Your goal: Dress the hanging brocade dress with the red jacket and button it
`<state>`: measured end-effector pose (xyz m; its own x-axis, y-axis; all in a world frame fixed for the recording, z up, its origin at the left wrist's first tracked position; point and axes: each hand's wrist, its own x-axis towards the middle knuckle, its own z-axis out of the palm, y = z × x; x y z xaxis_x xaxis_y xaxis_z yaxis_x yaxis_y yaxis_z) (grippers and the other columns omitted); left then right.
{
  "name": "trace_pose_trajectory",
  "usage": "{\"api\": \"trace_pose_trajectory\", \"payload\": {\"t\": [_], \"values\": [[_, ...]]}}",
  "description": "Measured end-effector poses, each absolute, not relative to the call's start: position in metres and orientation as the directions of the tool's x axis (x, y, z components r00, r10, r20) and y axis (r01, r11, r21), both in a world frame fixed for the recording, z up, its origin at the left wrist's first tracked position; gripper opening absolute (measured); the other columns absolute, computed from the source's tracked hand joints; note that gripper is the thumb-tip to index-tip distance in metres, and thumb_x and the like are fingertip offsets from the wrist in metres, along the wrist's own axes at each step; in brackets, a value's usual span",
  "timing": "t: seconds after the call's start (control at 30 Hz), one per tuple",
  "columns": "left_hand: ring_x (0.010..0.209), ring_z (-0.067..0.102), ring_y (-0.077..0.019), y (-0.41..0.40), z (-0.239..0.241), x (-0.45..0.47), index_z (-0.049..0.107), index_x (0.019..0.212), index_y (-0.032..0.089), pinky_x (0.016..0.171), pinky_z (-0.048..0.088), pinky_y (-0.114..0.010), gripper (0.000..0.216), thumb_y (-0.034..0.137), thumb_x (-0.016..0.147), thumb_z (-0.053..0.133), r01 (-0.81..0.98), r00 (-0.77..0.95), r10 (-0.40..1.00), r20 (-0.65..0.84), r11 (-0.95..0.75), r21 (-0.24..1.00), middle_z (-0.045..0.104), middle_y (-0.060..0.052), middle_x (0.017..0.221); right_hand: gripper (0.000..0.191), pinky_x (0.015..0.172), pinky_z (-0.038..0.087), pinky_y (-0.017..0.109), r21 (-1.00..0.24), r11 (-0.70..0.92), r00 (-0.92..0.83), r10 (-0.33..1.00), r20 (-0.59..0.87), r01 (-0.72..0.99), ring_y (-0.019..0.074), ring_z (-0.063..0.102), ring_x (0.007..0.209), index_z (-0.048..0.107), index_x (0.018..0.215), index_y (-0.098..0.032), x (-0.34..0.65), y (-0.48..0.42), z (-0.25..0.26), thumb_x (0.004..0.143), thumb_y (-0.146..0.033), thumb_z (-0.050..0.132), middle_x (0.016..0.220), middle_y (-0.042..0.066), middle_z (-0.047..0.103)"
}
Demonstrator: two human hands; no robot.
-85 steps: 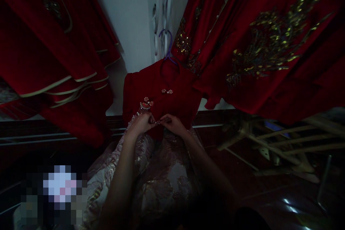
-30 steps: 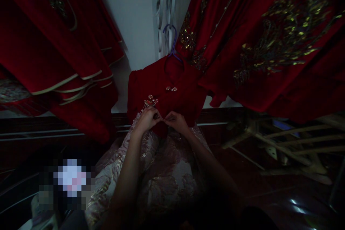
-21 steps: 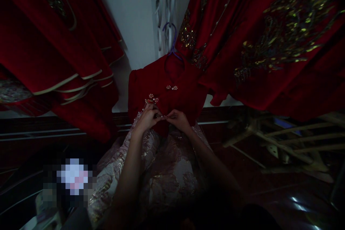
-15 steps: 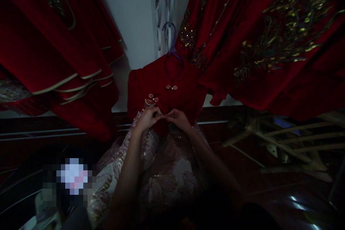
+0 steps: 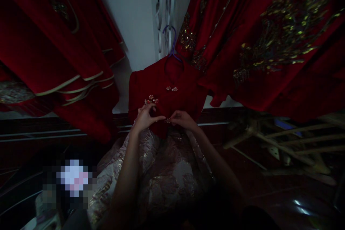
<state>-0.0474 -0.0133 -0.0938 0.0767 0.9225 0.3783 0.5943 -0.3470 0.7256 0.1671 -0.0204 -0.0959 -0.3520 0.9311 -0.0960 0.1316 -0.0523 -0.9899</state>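
A red top (image 5: pixel 185 90) hangs in front of me on a purple hanger (image 5: pixel 173 43). Pearl-like beads decorate a frog clasp (image 5: pixel 171 88) on its upper front and a brooch-like ornament (image 5: pixel 151 99) on the left, which my hand partly covers. Lower down, my right hand (image 5: pixel 183 120) pinches a small beaded frog button (image 5: pixel 167 120) at the front opening. My left hand (image 5: pixel 145 118) has its thumb stretched towards that button, with the index finger lifted apart from it. Below the top spreads a pale, shiny brocade skirt (image 5: pixel 175 179).
Red garments with gold trim (image 5: pixel 61 43) hang at the left, and a red garment with gold sequins (image 5: pixel 291 32) at the right. A wooden rack-like frame (image 5: pixel 285 140) stands low on the right. Behind the hanger is white ornamental metalwork (image 5: pixel 168 3).
My left thumb and index finger have spread apart, and that hand has shifted slightly left. My right hand has moved a little right and down, exposing more of the button.
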Motion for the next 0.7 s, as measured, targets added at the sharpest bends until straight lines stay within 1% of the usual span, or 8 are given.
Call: {"api": "trace_pose_trajectory", "payload": {"t": [0.07,0.13,0.2,0.27,0.37,0.5,0.6,0.7], "values": [[0.085,0.058,-0.0174,-0.008,-0.095,-0.045,0.065,0.107,0.02,0.081,0.04,-0.029,0.053,0.055,0.068,0.071,0.37,-0.05,0.937,0.347,-0.306,0.877,0.068,-0.004,0.095,0.027,0.057,0.045,0.022,-0.988,-0.048,-0.425,0.899,-0.108,0.15,0.0089,0.058,0.058,0.058,0.07,-0.015,0.178,-0.021,-0.085,0.062,-0.035,0.075,0.065,0.0,0.065],[0.076,0.059,-0.014,-0.003,-0.098,-0.04,0.068,0.105,0.017,0.07,0.042,-0.025,0.049,0.056,0.076,0.062,0.106,-0.155,0.956,0.251,-0.236,0.966,0.07,-0.006,0.095,0.027,0.058,0.045,0.022,-0.984,-0.046,-0.476,0.871,-0.125,0.174,0.0091,0.058,0.06,0.057,0.071,-0.015,0.187,-0.022,-0.076,0.062,-0.034,0.075,0.068,0.0,0.066],[0.068,0.058,-0.0109,0.001,-0.101,-0.033,0.071,0.1,0.016,0.063,0.041,-0.022,0.047,0.055,0.075,0.063,-0.106,-0.217,0.965,0.15,-0.176,0.979,0.071,-0.006,0.092,0.027,0.06,0.045,0.023,-0.979,-0.044,-0.496,0.857,-0.14,0.199,0.0096,0.059,0.062,0.057,0.071,-0.016,0.193,-0.023,-0.07,0.062,-0.033,0.075,0.069,0.0,0.066],[0.064,0.056,-0.0078,0.003,-0.105,-0.026,0.073,0.097,0.016,0.061,0.041,-0.02,0.043,0.05,0.071,0.07,-0.232,-0.278,0.955,0.105,-0.173,0.957,0.072,-0.006,0.093,0.026,0.061,0.045,0.024,-0.975,-0.041,-0.502,0.852,-0.149,0.22,0.01,0.059,0.063,0.057,0.072,-0.016,0.195,-0.024,-0.067,0.063,-0.033,0.074,0.071,0.0,0.066],[0.063,0.056,-0.0047,0.003,-0.107,-0.018,0.074,0.096,0.017,0.064,0.043,-0.018,0.038,0.043,0.068,0.074,-0.325,-0.353,0.931,0.091,-0.213,0.921,0.072,-0.006,0.101,0.025,0.063,0.046,0.025,-0.971,-0.035,-0.508,0.848,-0.154,0.236,0.0101,0.059,0.064,0.056,0.072,-0.017,0.195,-0.024,-0.067,0.063,-0.033,0.073,0.072,0.001,0.066],[0.068,0.06,-0.0061,0.003,-0.107,-0.013,0.074,0.094,0.016,0.069,0.047,-0.019,0.036,0.04,0.068,0.075,-0.41,-0.349,0.936,0.049,-0.199,0.89,0.072,-0.008,0.102,0.024,0.067,0.046,0.027,-0.97,0.004,-0.515,0.848,-0.126,0.244,0.0112,0.06,0.067,0.057,0.071,-0.016,0.192,-0.024,-0.068,0.064,-0.033,0.073,0.072,0.001,0.066],[0.074,0.063,-0.0086,0.005,-0.106,-0.012,0.075,0.091,0.015,0.073,0.048,-0.02,0.033,0.037,0.066,0.076,-0.389,-0.381,0.923,0.055,-0.214,0.896,0.073,-0.008,0.099,0.025,0.068,0.047,0.028,-0.968,0.024,-0.517,0.849,-0.111,0.249,0.0125,0.061,0.069,0.057,0.071,-0.016,0.188,-0.025,-0.07,0.063,-0.034,0.073,0.073,0.002,0.066],[0.078,0.065,-0.0115,0.009,-0.105,-0.009,0.074,0.083,0.014,0.078,0.049,-0.023,0.026,0.033,0.066,0.074,-0.341,-0.441,0.895,0.072,-0.241,0.908,0.074,-0.007,0.091,0.028,0.068,0.047,0.028,-0.972,0.022,-0.524,0.845,-0.107,0.234,0.0125,0.061,0.069,0.057,0.071,-0.017,0.184,-0.027,-0.071,0.062,-0.036,0.074,0.073,0.002,0.067]]}}
